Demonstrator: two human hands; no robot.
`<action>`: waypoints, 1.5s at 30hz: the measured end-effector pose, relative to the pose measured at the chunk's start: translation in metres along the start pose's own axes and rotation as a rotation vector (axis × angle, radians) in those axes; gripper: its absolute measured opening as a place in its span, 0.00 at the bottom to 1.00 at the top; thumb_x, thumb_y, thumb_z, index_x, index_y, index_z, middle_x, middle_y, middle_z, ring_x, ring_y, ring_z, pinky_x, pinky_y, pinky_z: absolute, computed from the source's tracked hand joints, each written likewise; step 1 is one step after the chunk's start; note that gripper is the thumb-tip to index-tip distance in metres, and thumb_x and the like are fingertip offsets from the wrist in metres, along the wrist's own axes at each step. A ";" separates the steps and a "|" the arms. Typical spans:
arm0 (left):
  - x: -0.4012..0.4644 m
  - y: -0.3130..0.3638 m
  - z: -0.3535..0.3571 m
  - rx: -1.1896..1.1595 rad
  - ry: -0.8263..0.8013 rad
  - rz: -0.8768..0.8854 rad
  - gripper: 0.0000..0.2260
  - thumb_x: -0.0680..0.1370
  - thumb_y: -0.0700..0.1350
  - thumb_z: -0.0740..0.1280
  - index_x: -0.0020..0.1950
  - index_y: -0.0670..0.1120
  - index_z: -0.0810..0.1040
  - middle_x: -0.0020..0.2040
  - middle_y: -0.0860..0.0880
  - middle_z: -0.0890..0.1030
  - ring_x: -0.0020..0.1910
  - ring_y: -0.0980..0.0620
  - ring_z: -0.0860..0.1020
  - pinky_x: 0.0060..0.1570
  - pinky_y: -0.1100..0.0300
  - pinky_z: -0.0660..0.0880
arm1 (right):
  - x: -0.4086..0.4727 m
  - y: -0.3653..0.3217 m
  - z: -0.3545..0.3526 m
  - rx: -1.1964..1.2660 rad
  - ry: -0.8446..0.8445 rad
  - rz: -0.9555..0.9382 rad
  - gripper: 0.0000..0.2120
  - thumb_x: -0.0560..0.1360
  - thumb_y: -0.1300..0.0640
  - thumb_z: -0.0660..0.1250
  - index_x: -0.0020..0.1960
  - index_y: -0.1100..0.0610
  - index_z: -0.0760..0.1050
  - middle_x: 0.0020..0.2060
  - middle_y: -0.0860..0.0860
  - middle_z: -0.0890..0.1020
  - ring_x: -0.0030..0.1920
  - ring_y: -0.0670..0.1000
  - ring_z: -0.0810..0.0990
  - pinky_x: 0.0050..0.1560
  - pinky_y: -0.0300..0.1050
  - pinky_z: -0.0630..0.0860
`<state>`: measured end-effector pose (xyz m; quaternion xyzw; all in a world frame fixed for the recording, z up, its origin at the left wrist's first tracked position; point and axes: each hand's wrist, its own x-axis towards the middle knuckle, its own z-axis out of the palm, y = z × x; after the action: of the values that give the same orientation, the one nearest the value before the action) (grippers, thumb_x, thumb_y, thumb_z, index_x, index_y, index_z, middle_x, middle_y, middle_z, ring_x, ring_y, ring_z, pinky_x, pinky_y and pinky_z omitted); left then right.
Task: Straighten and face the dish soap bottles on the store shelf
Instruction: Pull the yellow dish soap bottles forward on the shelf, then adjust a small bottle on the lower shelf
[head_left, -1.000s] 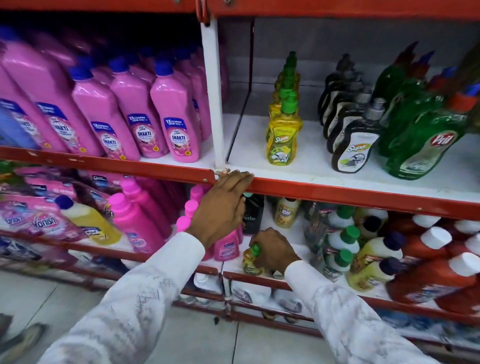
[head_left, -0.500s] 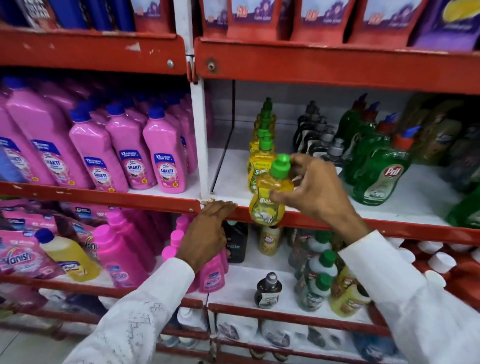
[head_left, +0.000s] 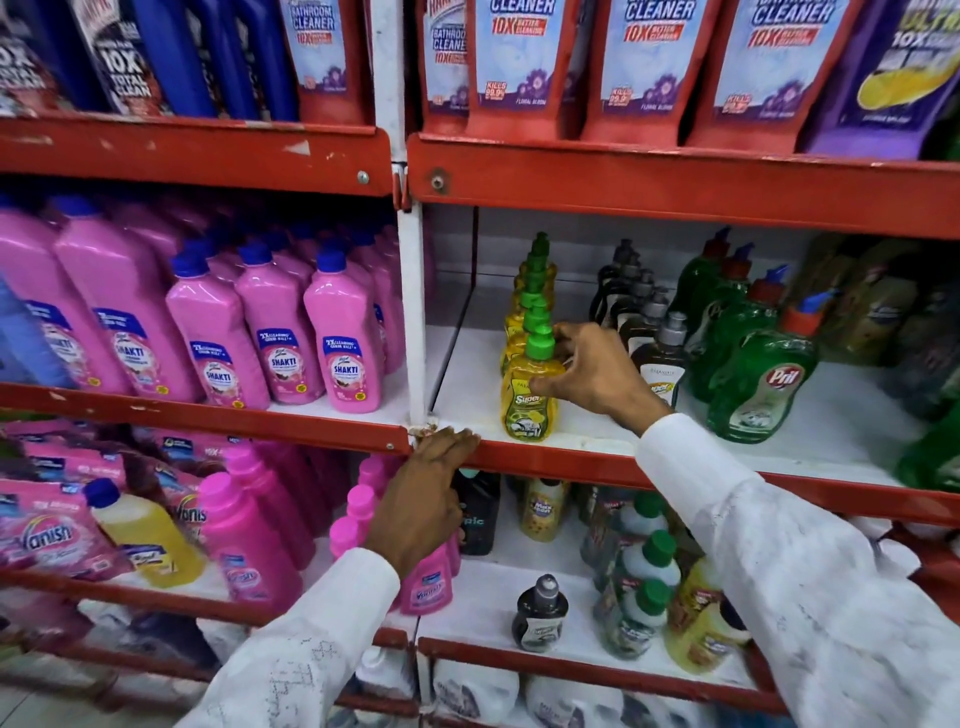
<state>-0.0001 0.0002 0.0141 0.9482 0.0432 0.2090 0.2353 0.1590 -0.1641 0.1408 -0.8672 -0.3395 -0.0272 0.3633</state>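
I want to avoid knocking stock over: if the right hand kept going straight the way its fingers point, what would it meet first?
The right hand already holds the front yellow soap bottle. Its fingers point left, so past that bottle lies bare shelf, then probably the white upright post; depth is unclear.

White shelf board w/ chipped red metal front edge (head_left: 691, 470) carries, L to R: single-file row of yellow green-capped dish soap bottles (head_left: 528, 402), front one at the lip; row of dark grey-pump bottles (head_left: 660, 364) beside it; green red-capped Pril bottles (head_left: 761, 384) further R. Neighbouring bay's shelf (head_left: 208, 423) holds pink blue-capped Shakti bottles (head_left: 343, 348), upright.
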 end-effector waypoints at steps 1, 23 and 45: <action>0.000 0.001 0.000 0.000 -0.006 -0.002 0.35 0.68 0.30 0.64 0.75 0.48 0.67 0.74 0.48 0.70 0.75 0.49 0.65 0.74 0.60 0.61 | 0.001 0.001 -0.001 0.009 -0.008 0.008 0.29 0.61 0.54 0.82 0.61 0.55 0.79 0.52 0.50 0.86 0.50 0.47 0.84 0.55 0.43 0.80; 0.008 0.064 0.033 0.177 -0.028 0.081 0.29 0.71 0.42 0.65 0.73 0.42 0.68 0.69 0.43 0.72 0.68 0.43 0.67 0.72 0.53 0.65 | -0.097 0.052 0.005 0.230 0.258 -0.040 0.15 0.69 0.64 0.74 0.55 0.56 0.80 0.46 0.46 0.83 0.42 0.43 0.80 0.45 0.31 0.79; -0.001 0.062 0.048 0.420 -0.080 0.061 0.39 0.71 0.45 0.67 0.79 0.45 0.54 0.77 0.42 0.62 0.78 0.40 0.56 0.77 0.36 0.54 | -0.168 0.130 0.130 -0.015 -0.361 0.226 0.15 0.62 0.55 0.78 0.48 0.52 0.81 0.46 0.52 0.87 0.46 0.53 0.84 0.51 0.48 0.81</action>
<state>0.0177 -0.0755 0.0042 0.9848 0.0477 0.1648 0.0277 0.0834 -0.2414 -0.0834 -0.8932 -0.2993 0.1673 0.2909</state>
